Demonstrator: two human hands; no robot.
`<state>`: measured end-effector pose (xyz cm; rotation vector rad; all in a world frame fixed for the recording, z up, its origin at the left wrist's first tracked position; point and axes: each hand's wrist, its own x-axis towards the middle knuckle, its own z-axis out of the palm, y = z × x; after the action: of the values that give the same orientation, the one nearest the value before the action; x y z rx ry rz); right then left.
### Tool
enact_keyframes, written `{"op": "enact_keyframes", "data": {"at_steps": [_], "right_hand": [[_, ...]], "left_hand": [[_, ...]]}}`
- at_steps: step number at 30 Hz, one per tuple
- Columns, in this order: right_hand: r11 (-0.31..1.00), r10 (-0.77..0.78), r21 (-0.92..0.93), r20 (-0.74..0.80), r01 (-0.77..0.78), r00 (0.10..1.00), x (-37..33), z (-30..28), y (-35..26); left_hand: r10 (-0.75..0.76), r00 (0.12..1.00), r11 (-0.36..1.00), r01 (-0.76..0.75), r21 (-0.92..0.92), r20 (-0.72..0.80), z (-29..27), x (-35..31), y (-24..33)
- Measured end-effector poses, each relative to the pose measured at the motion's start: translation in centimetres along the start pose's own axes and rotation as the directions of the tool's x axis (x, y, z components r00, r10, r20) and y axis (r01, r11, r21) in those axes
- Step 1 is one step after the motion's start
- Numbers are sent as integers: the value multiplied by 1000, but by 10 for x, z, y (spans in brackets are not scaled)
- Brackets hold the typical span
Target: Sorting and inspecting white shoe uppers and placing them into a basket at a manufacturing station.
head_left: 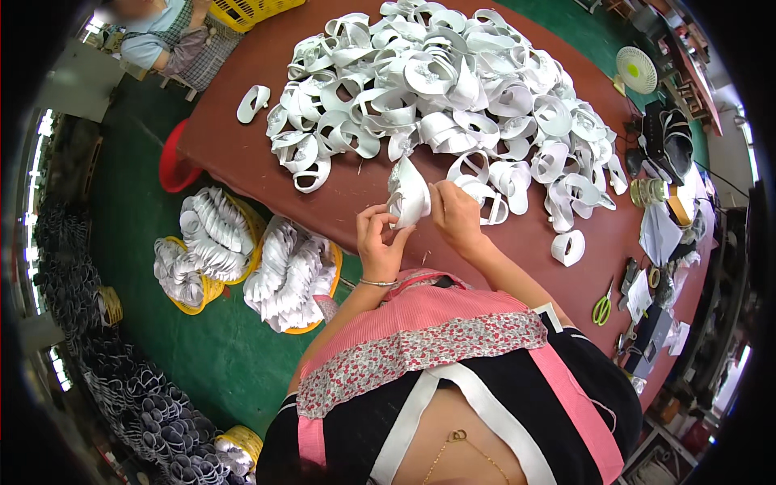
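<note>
Over the near edge of the table I hold up a white shoe upper, tilted, with a glittery patch on its left side. My left hand is closed on its lower left edge, thumb and fingers pinching it. On the opposite side my right hand is closed, its fingertips at the upper's right edge. Just beyond both hands lies a large heap of similar white uppers, some with sparkly decoration. One loose upper rests right of my right hand, and another lies at the heap's left.
Yellow baskets packed with white pieces stand on the green floor at left, near a red tub. Green-handled scissors, a glass jar and a small fan are at right. Another person sits at the far left.
</note>
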<state>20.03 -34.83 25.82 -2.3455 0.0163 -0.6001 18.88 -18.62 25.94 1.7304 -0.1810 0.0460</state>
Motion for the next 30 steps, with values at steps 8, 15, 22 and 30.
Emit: {"op": "enact_keyframes", "data": {"at_steps": [8, 15, 22, 30], "right_hand": [[819, 314, 478, 88, -317, 945, 6, -1, 8], [603, 451, 560, 349, -569, 822, -12, 13, 6], [982, -95, -139, 222, 127, 971, -8, 46, 73], [898, 73, -409, 505, 164, 860, -12, 57, 99]], "left_hand": [[-103, 995, 994, 102, 39, 9, -2, 5, -11], [-31, 999, 999, 31, -35, -16, -2, 9, -19], [100, 987, 633, -158, 758, 122, -29, 23, -87], [-88, 967, 739, -97, 666, 238, -45, -16, -109]]}}
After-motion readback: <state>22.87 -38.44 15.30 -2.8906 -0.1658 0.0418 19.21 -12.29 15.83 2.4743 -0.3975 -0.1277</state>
